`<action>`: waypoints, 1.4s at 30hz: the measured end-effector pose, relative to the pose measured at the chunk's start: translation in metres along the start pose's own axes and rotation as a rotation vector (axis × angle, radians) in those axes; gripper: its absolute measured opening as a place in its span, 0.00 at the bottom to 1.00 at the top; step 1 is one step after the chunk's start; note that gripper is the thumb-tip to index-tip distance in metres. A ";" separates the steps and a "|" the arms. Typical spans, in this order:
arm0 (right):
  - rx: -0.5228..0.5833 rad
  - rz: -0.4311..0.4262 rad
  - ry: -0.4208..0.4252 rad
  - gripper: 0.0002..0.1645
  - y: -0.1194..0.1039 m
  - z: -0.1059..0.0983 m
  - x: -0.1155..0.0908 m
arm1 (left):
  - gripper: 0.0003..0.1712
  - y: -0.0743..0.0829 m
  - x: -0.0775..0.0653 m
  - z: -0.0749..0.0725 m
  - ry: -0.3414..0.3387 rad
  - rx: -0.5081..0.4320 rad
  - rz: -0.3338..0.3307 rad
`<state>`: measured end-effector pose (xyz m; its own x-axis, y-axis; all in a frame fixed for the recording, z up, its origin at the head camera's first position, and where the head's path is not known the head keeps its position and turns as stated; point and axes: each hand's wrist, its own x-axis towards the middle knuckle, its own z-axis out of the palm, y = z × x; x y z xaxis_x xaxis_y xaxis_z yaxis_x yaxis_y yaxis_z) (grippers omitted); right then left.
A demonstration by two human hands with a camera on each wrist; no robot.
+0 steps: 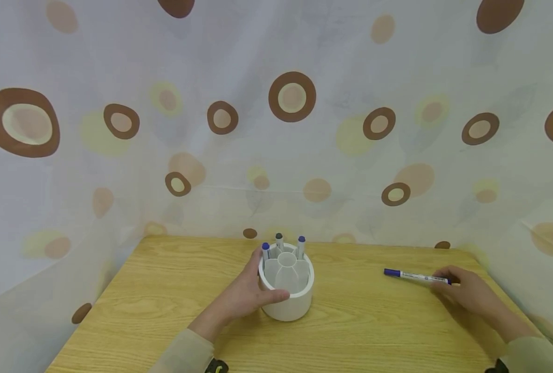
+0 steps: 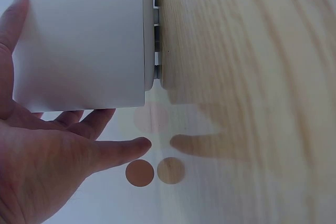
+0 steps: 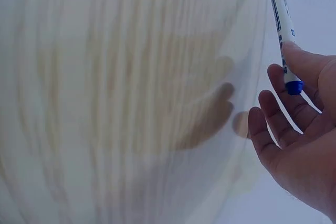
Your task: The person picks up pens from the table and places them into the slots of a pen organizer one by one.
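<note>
A round white pen holder [image 1: 287, 306] with inner compartments stands near the middle of the wooden table. My left hand [image 1: 243, 294] grips it from the left, thumb across the near rim and fingers around the side. Three capped markers stand upright in its back compartments: a blue marker [image 1: 266, 252] at left, a dark-capped marker [image 1: 279, 241] and another blue marker [image 1: 301, 248]. To the right, my right hand [image 1: 472, 294] pinches a white marker with a blue cap [image 1: 413, 276] near its blue tail end. In the right wrist view the thumb presses on that marker's barrel [image 3: 280, 17].
The wooden tabletop [image 1: 164, 290] runs back to a pale curtain [image 1: 332, 62] printed with brown and yellow ovals, which also hangs along both sides. The hand's shadow falls on the table beneath the right hand.
</note>
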<state>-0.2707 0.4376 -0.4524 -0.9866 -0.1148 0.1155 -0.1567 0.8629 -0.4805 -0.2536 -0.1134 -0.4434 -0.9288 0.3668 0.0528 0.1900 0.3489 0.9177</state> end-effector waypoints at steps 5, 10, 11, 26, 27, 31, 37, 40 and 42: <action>0.032 -0.018 0.046 0.15 -0.014 0.003 0.003 | 0.77 -0.001 0.000 0.000 0.002 -0.018 0.015; 0.068 0.009 0.064 0.21 -0.026 0.005 0.006 | 0.76 -0.001 0.000 0.000 0.000 -0.028 0.016; 0.078 0.014 0.065 0.21 -0.029 0.005 0.005 | 0.76 -0.001 0.000 0.000 -0.001 -0.027 0.015; 0.217 0.015 0.105 0.34 -0.079 0.010 0.001 | 0.80 -0.001 0.000 0.001 0.010 0.014 -0.012; 0.225 0.014 0.108 0.34 -0.083 0.011 0.001 | 0.79 -0.001 0.001 0.001 0.011 0.013 -0.012; 0.260 0.009 0.119 0.33 -0.095 0.014 0.001 | 0.79 -0.001 0.001 0.001 0.012 0.009 -0.008; 0.292 0.001 0.146 0.29 -0.114 0.018 0.001 | 0.78 -0.001 0.000 0.000 0.007 -0.002 0.003; 0.303 -0.004 0.156 0.28 -0.125 0.019 0.000 | 0.78 -0.001 0.000 0.000 0.005 -0.004 0.004; 0.312 -0.012 0.168 0.27 -0.132 0.018 -0.001 | 0.78 -0.001 0.000 0.000 0.005 -0.001 0.004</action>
<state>-0.2502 0.3151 -0.4051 -0.9677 -0.0188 0.2515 -0.1994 0.6674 -0.7175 -0.2535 -0.1138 -0.4442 -0.9298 0.3634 0.0582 0.1931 0.3470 0.9178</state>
